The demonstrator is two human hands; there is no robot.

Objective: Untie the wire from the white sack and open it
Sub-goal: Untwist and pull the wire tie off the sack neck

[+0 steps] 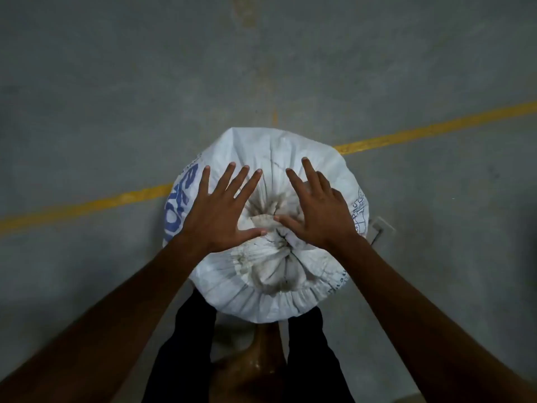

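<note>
Over the top of a full white sack [266,228], two bare hands are spread flat, palms down. The left hand [225,212] has its fingers fanned wide and grips nothing; its thumb points toward the bunched neck at the middle of the sack. The right hand [316,212] is also open, two fingers stretched forward and the others slightly curled, its thumb touching the gathered cloth; it holds nothing either. Between the two thumbs the sack's mouth is drawn into a tight, grubby pucker [279,237], with folds radiating outward. The wire itself cannot be made out among the creases. Judging from this, the task has barely begun: the neck looks closed, nothing is loosened, and both untying and opening remain. The sack bulges round and firm, so it seems well filled, but its contents are hidden. It stands upright on a grey concrete floor [116,82], just in front of the person's dark trouser legs [180,359]. A yellow painted line [87,205] runs across the floor behind it.
</note>
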